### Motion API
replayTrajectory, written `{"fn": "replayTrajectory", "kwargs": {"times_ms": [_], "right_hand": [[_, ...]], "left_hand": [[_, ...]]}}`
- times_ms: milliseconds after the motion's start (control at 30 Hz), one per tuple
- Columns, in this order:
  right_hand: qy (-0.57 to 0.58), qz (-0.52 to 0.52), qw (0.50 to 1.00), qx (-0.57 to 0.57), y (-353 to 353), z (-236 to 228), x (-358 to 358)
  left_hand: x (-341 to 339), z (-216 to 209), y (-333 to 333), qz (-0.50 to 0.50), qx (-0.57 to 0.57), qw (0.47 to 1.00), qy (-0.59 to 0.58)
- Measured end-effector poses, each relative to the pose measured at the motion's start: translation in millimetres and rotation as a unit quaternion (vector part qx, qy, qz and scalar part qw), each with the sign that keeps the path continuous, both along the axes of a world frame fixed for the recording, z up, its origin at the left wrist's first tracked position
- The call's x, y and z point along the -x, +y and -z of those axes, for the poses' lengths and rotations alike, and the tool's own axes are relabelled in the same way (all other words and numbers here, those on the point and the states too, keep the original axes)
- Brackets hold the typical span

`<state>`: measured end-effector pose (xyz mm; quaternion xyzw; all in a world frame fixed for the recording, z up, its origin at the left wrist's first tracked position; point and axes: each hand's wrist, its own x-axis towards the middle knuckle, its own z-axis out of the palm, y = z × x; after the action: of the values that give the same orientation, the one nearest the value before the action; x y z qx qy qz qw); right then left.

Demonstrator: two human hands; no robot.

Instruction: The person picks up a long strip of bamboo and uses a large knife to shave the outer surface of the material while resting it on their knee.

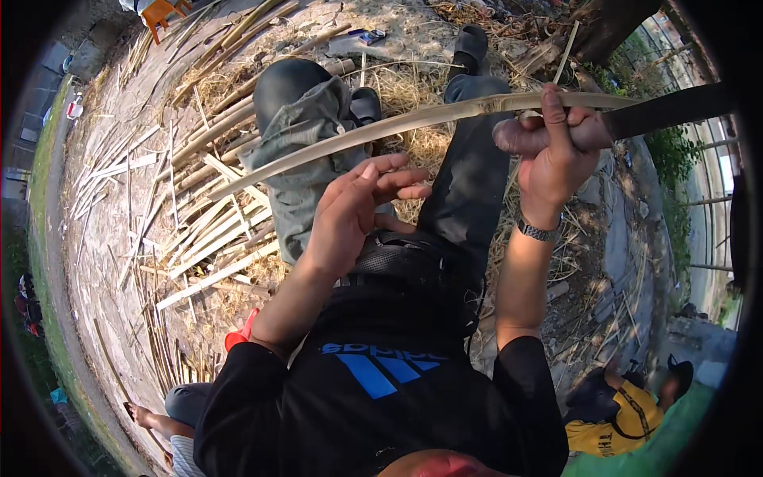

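My right hand (559,163) is closed around the rounded brown handle (517,139) of a large knife. Its broad dark blade (671,113) points off to the right. A long, pale split bamboo strip (362,135) crosses above my knees, its right end passing behind a raised right finger and along the blade. Whether that hand also grips the strip is hard to tell. Below the strip, my left hand (354,203) is open and empty, fingers loosely spread, apparently not touching it. My knees in grey-green trousers (294,131) are bent beneath.
Several split bamboo pieces (218,238) lie heaped on the ground to the left, with straw-like shavings (421,147) between my feet. A tree trunk (616,28) rises at the far right. One person in yellow (616,425) is at lower right; another person's arm (159,421) shows lower left.
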<state>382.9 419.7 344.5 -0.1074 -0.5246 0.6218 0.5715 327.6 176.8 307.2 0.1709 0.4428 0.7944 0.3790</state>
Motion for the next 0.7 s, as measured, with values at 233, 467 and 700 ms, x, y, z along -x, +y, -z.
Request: {"fn": "replayTrajectory", "kwargs": {"times_ms": [233, 467, 700], "right_hand": [[-0.019, -0.058, 0.997, -0.055, 1, -41, 20], [-0.228, -0.083, 0.953, -0.179, 34, -55, 35], [-0.403, -0.13, 0.901, -0.093, 70, -42, 8]], "left_hand": [[43, -38, -16, -0.239, 0.182, 0.665, 0.684], [77, -12, 24, 0.124, 0.126, 0.952, 0.251], [120, -7, 83, 0.104, 0.196, 0.937, 0.269]]}}
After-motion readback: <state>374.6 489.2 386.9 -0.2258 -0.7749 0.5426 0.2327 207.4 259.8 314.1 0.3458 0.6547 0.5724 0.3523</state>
